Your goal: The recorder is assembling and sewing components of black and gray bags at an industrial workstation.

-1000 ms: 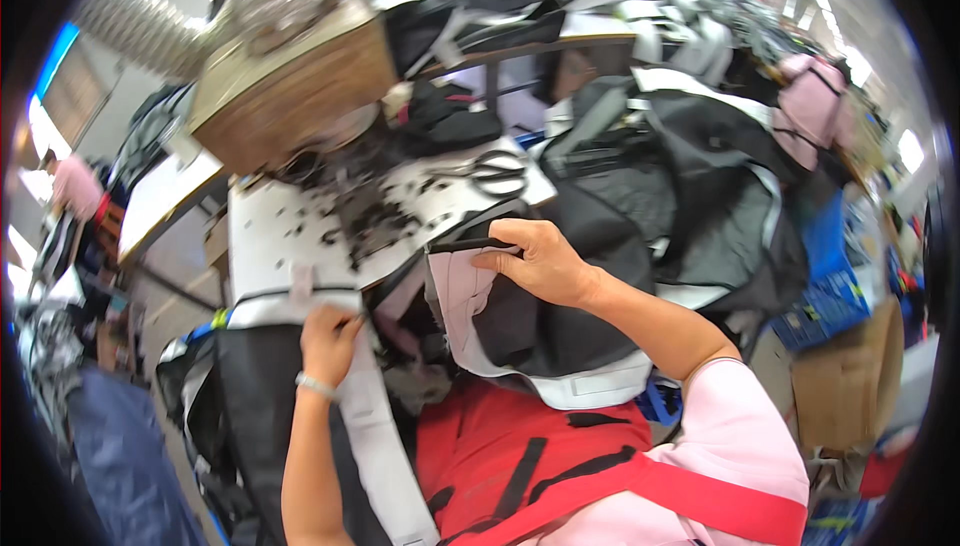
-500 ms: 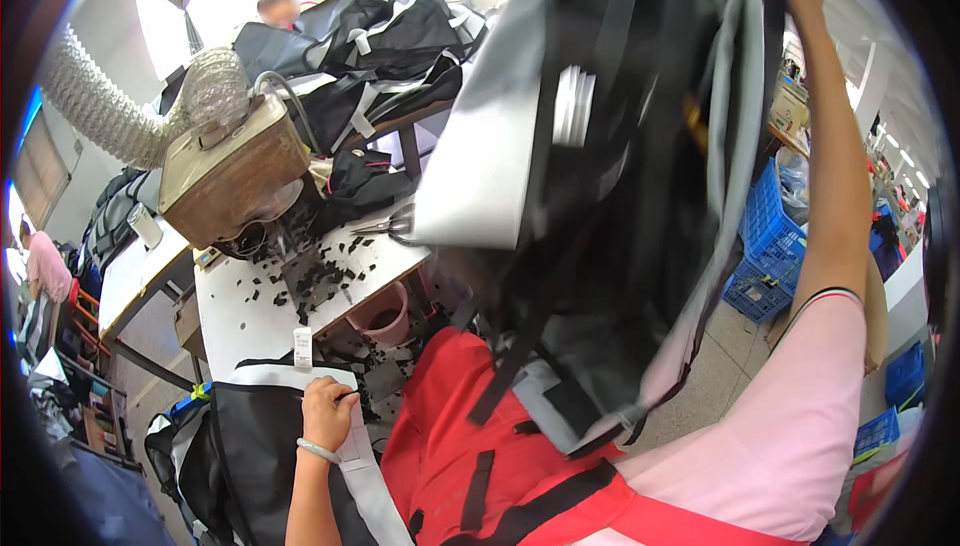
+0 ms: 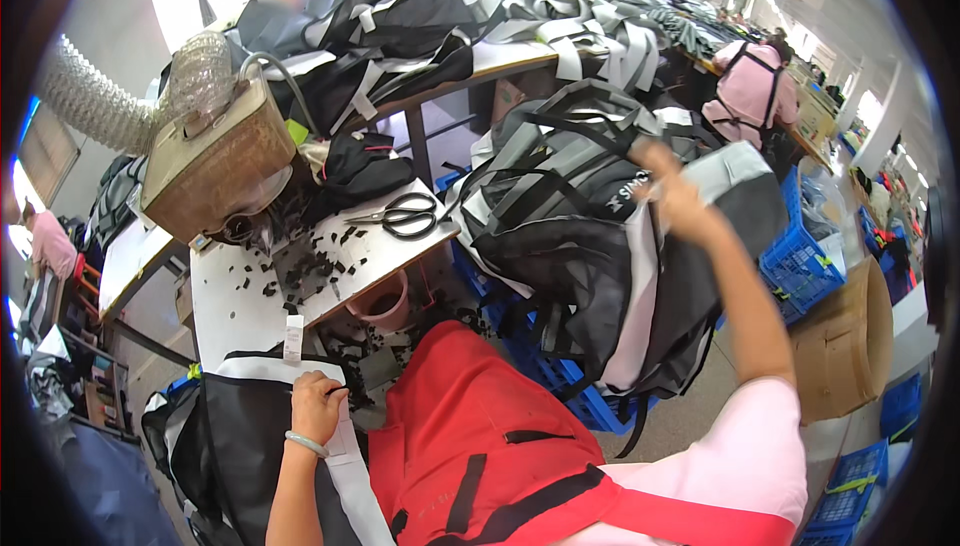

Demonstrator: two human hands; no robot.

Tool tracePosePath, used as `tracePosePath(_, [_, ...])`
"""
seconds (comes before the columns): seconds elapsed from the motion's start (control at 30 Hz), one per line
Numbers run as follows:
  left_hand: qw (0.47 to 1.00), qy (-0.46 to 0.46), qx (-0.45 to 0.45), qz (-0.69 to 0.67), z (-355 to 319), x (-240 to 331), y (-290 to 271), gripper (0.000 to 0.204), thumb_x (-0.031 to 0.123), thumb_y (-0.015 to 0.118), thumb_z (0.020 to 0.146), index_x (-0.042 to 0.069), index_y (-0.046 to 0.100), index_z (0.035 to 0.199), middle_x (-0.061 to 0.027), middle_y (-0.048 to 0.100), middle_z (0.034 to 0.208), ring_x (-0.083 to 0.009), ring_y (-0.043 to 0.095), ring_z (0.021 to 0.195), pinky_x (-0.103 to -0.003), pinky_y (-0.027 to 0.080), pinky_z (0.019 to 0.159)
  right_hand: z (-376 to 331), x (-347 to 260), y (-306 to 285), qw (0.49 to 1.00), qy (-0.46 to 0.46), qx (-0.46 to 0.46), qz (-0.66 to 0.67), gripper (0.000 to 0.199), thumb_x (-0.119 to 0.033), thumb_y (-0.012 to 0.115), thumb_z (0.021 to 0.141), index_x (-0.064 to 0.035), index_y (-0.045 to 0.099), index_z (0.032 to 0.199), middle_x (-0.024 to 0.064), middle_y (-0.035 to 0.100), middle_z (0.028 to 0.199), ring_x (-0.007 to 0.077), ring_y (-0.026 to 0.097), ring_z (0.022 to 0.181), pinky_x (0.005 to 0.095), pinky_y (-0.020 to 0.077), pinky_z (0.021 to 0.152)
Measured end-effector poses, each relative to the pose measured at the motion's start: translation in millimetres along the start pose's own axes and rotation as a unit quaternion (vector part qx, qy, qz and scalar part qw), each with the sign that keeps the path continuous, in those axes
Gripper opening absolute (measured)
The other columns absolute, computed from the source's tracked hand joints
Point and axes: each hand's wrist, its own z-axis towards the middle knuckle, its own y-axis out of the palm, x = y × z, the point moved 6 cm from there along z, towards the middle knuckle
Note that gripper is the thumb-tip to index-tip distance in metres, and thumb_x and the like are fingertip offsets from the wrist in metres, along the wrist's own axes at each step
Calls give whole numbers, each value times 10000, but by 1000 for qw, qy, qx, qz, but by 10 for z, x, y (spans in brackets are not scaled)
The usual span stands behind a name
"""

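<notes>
My left hand is closed on the white edge strip of a black bag with a white tag standing up beside the fingers. That bag lies at my lower left, against the front of the white worktable. Over a heap of grey and black bags on the right hovers my right hand, arm stretched out. Its fingers are smeared by motion, close to the top bag, and I cannot tell whether they grip it. A blue plastic crate sits beneath the heap.
Black scraps litter the worktable, with black-handled scissors near its edge. A rusty metal hood machine with a ribbed duct stands there. A pink bucket is below. At right are a cardboard box, blue crates and a seated person.
The large bag held up by my right hand has come down onto the heap. My right hand is lower and further left. My left hand stays on the strip, and the scissors show fully.
</notes>
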Motion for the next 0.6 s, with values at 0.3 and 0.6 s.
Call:
tracePosePath(0.3, [998, 5, -53, 29, 176, 54, 107, 92, 125, 705, 765, 37, 690, 789, -105, 603, 811, -318, 564, 847, -420, 428, 789, -1211, 1827, 1353, 982, 75, -35, -167, 479, -266, 612, 895, -65, 546, 1325, 156, 474, 1381, 259, 447, 1303, 411, 365, 1028])
tracePosePath(0.6, [995, 29, -76, 62, 256, 35, -81, 87, 135, 674, 782, 51, 690, 794, -108, 630, 814, -300, 595, 868, -416, 425, 814, -885, 2122, 1192, 893, 269, -242, 266, 405, -171, 615, 878, 10, 593, 1240, 151, 632, 1179, 231, 602, 1123, 358, 458, 911])
